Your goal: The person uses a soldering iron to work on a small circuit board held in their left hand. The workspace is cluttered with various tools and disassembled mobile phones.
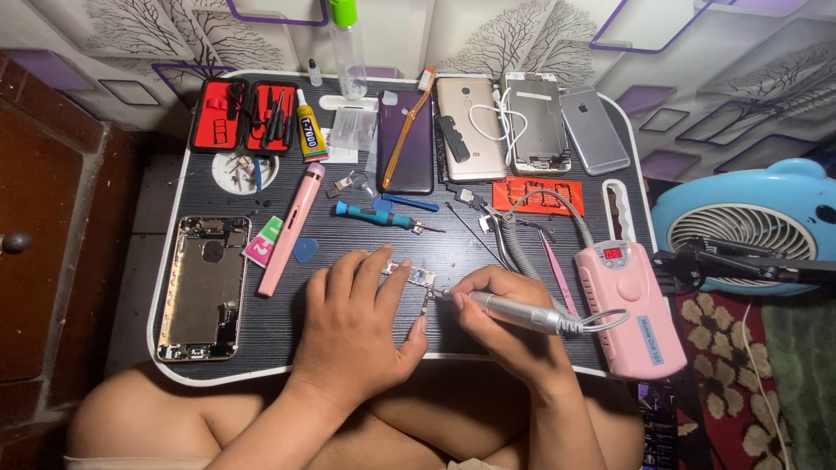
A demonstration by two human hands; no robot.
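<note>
Right hand (505,318) clamped around silver rotary handpiece (514,312), pen-style, tip on small circuit board (416,280) near tabletop's (287,326) front edge. Left hand (353,326) palm-down, fingers spread, pinning board.

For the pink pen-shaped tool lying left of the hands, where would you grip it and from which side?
Grip the pink pen-shaped tool around the middle of its barrel, coming from above. It lies flat and slanted on the lap desk, with the narrower tip toward the far edge. The left hand is nearer; fingers should close across the barrel, since the green card sits against its left side.
</note>
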